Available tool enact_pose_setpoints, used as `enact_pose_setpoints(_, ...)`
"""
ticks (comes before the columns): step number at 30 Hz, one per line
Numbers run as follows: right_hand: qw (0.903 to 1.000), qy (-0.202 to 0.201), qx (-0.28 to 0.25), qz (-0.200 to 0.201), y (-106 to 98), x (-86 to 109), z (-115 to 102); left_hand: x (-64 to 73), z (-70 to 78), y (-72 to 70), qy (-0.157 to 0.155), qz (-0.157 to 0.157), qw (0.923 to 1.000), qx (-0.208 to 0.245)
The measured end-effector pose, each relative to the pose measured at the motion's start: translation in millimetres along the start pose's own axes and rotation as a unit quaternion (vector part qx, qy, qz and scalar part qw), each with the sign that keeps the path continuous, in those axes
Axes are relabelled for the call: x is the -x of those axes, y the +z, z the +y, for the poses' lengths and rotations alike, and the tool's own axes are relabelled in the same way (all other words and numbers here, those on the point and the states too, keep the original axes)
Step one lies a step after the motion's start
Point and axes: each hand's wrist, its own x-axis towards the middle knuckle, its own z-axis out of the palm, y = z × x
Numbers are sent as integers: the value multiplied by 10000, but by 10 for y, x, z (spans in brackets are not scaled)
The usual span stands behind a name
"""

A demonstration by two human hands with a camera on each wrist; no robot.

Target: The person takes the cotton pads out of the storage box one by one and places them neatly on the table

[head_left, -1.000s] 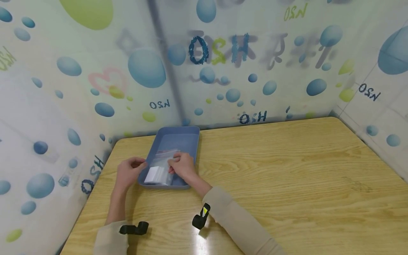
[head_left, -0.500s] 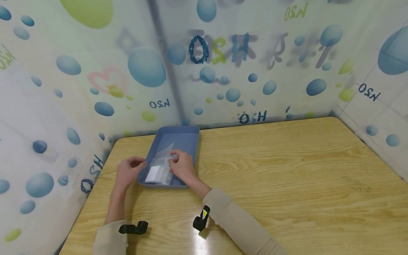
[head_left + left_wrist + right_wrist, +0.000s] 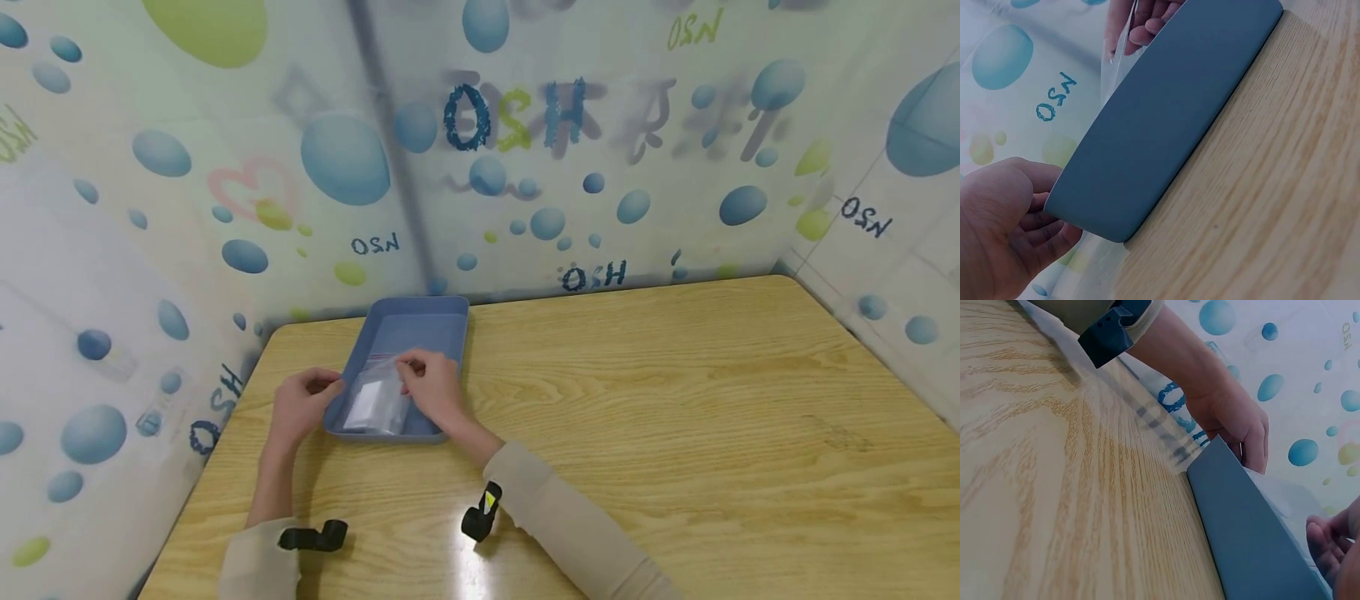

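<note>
A blue rectangular tray [image 3: 420, 329] lies toward the left back of the table. Inside its near half is a clear zip bag [image 3: 392, 400] with a red line near its top and a flat white rectangular piece [image 3: 365, 406] within. My right hand [image 3: 433, 387] is over the tray, its thumb and index finger pinching the bag's upper right edge. At the tray's left side, my left hand [image 3: 298, 407] holds the rim between thumb and fingers; the left wrist view shows this hand [image 3: 997, 219] at the tray's corner.
The wood-grain table [image 3: 637, 417] extends to the right of the tray. Patterned curtains [image 3: 525, 208] with blue and green spots stand at the back and sides. A black wrist camera [image 3: 480, 512] sits on each sleeve.
The bag's top rose into a point half a second ago and now lies flatter. My right fingers have shifted slightly up along its edge. My left hand has stayed at the rim.
</note>
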Motion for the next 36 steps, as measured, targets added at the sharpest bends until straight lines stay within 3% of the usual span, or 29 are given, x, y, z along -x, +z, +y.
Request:
enact_pose_setpoints(10,9990,-344,-269,-76,-86,-7,0,5,-24,-1,-38,44,9999,108)
enact_pose_setpoints(16,9988,-470,-126,-8,-152,-31,-16,15,-16,-3,-120,16,9999,93)
enact_pose_setpoints(36,9950,-938,-200,277,-444,-122,-42,11,-2,3,29,44,10000,14)
